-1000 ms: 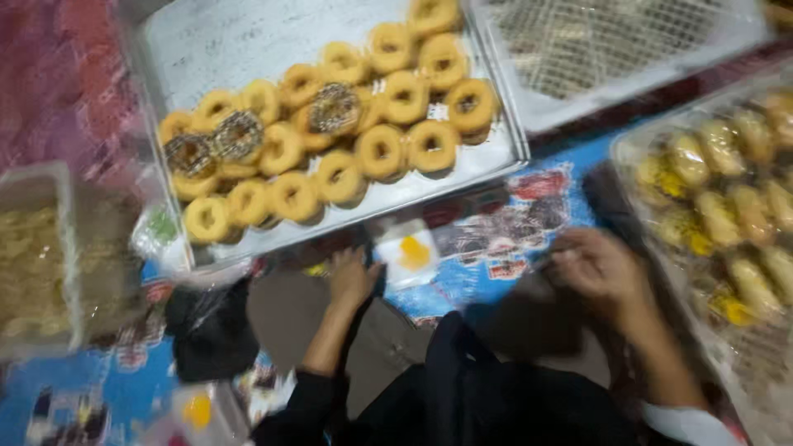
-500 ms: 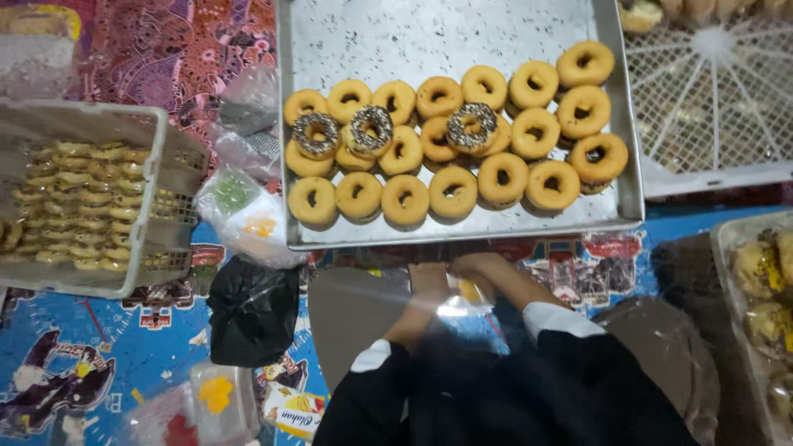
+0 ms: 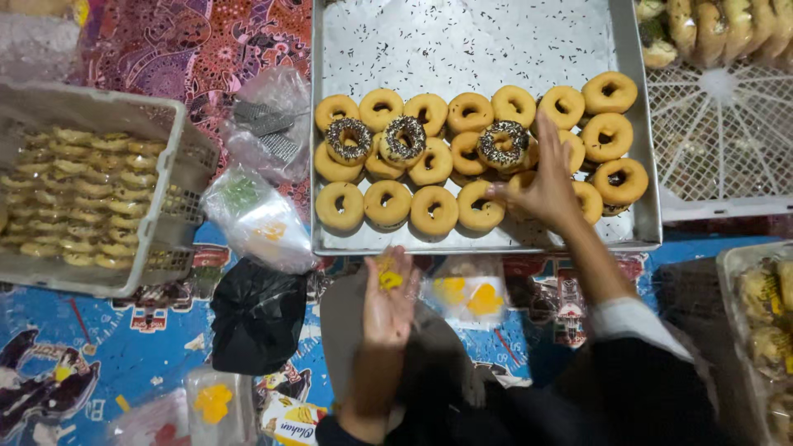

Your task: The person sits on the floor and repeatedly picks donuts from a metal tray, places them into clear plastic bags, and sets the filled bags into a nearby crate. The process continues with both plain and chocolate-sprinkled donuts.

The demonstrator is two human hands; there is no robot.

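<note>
A metal tray (image 3: 471, 49) holds several yellow-glazed doughnuts (image 3: 434, 211), three of them topped with dark sprinkles (image 3: 405, 136). My right hand (image 3: 545, 182) reaches over the tray's front right part, fingers spread, touching a plain doughnut in the front row. My left hand (image 3: 388, 301) hovers just below the tray's front edge, palm up, holding a thin clear plastic bag with a yellow print (image 3: 388, 279). More clear bags with yellow prints (image 3: 471, 293) lie beside it on my lap.
A grey crate of pale pastries (image 3: 91, 194) stands at the left. Clear plastic bags (image 3: 260, 219) and a black bag (image 3: 256, 314) lie between crate and tray. A white lattice rack (image 3: 723, 140) and wrapped breads (image 3: 764, 314) sit at the right.
My view swung to centre on the tray. My right hand rose from my lap onto the front row of doughnuts. My left hand lifted a clear bag.
</note>
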